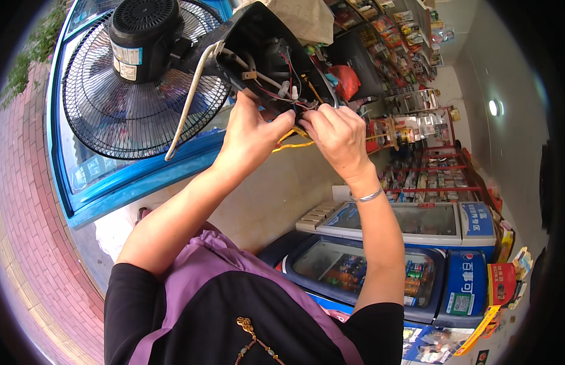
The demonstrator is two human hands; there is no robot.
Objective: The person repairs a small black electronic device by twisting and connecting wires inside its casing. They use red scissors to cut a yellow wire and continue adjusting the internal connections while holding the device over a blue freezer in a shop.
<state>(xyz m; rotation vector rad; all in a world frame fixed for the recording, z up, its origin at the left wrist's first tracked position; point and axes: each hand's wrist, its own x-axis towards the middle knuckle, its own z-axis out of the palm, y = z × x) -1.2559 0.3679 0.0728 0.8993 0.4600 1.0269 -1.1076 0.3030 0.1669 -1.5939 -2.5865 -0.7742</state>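
A black electric fan [145, 91] lies with its round wire cage and motor at the left, on a blue-framed glass-topped case. Its hollow black housing [258, 36] faces me opened up, showing red and dark wires, a white connector [294, 92] and metal rods. My left hand [249, 131] is closed at the housing's near edge, its thumb reaching toward the wires; what it pinches is hidden. Beside it, my right hand [337, 131] pinches thin wires [304, 104] between thumb and fingers. A pale cord [194, 100] hangs over the housing's left side. Yellow straps [294, 145] show below the hands.
The blue case [142, 188] runs under the fan. A red plastic bag [345, 82] sits just beyond my right hand. Two chest freezers [367, 267] stand at the lower right, with stocked shelves [428, 164] behind. Brick paving [36, 213] lies outside at the left.
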